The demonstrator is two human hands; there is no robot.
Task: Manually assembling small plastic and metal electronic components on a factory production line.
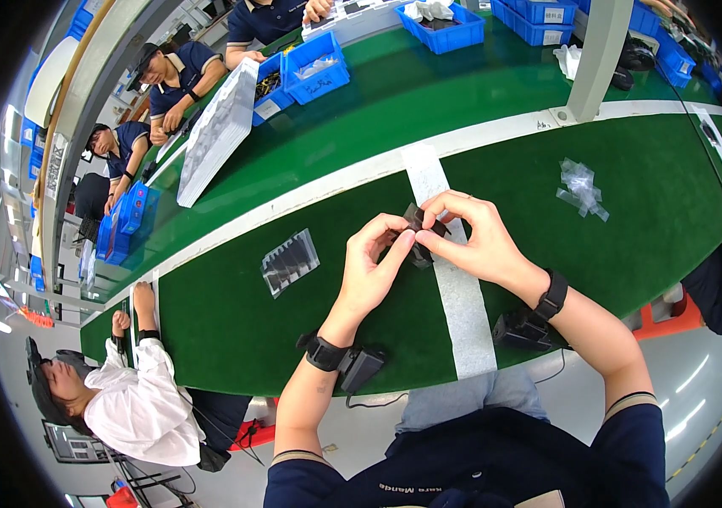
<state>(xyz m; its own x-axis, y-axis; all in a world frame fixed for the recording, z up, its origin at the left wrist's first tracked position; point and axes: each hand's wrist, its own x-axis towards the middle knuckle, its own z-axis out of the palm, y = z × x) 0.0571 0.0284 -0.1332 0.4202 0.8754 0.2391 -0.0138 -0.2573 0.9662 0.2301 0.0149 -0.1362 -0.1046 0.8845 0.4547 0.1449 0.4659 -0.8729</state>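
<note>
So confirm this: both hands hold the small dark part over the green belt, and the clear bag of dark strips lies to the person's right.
Wrong side. In the head view the clear bag of dark strips lies to the person's left of the hands. Left hand and right hand do hold the small dark part over the green belt.

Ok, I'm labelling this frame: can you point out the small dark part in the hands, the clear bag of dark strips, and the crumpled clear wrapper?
small dark part (419,227), head view, its middle between the fingertips.
clear bag of dark strips (289,262), head view, bag's centre.
crumpled clear wrapper (581,188), head view, its middle.
</note>
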